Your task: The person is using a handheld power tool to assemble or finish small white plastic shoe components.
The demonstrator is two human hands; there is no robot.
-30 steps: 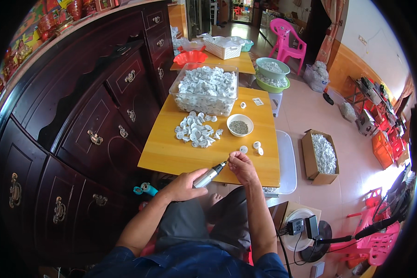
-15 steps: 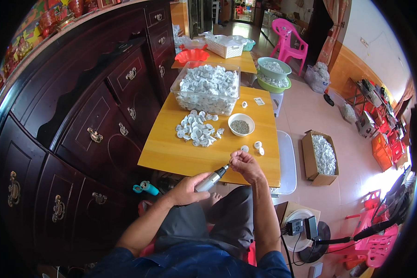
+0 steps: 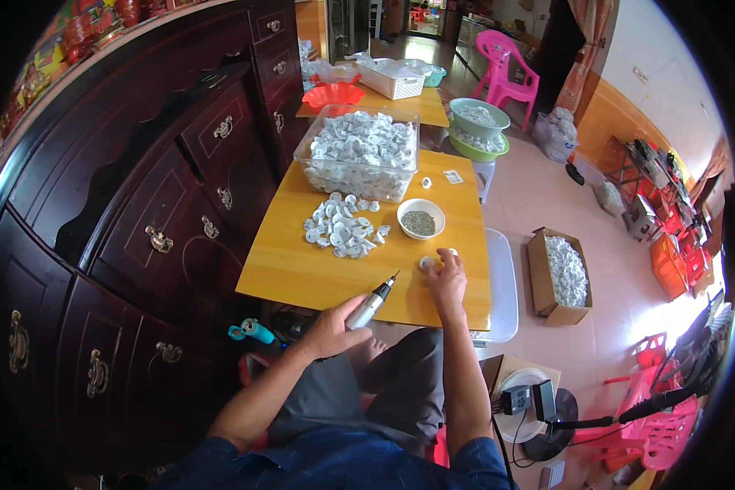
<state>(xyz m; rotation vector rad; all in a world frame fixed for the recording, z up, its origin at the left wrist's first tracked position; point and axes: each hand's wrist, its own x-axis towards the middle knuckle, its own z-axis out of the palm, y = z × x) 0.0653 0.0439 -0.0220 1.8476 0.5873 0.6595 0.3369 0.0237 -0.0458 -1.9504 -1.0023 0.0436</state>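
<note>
My left hand (image 3: 339, 328) is wrapped round a silver-and-black electric screwdriver (image 3: 371, 305), its thin bit pointing up over the table's near edge. Further right, my right hand (image 3: 447, 282) reaches over the tabletop with its fingers apart, touching or just above a few small white round plastic pieces (image 3: 425, 262). Part of these pieces is hidden by the fingers. A white bowl (image 3: 421, 219) of tiny metal parts, seemingly screws, stands just beyond that hand. To its left lies a loose heap of white round plastic pieces (image 3: 345, 226).
A clear tub (image 3: 356, 186) full of white pieces stands at the back of the yellow wooden table (image 3: 294, 273). Dark cabinets (image 3: 151, 237) line the left. On the floor at right are a cardboard box (image 3: 560, 313) of white pieces and a clear plastic lid or bin (image 3: 505, 286).
My right hand has left the screwdriver's tip and moved right and away from me to the loose white pieces. The screwdriver stays in my left hand, its bit now uncovered.
</note>
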